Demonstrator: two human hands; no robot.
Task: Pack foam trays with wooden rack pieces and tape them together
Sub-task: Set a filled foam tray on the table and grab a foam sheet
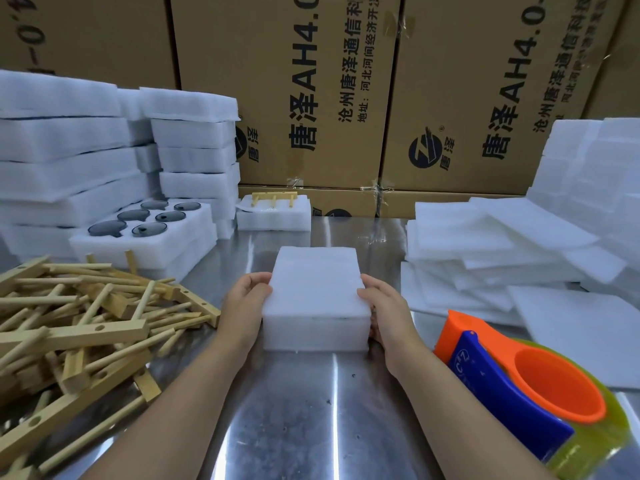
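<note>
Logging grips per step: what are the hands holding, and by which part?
The white rectangular stacked foam block: left hand grips its left side, right hand its right side, thumbs on the top edges.

White foam block (316, 292), pale tan wooden rack pieces (79, 327), silver table (304, 410) — orange-and-blue tape dispenser (512, 379), yellowish tape; brown cartons (311, 81), black print.

This is a packing station in a warehouse or small factory. A bare steel table (311, 410) serves as the workbench. Behind the table stands a wall of big printed cardboard boxes (277, 98), sealed with tape. On the table's left side are stacked foam trays (69, 150) and a heap of wooden rack pieces (86, 323). On its right are loose foam sheets (485, 230) and a tape dispenser (502, 368).
</note>
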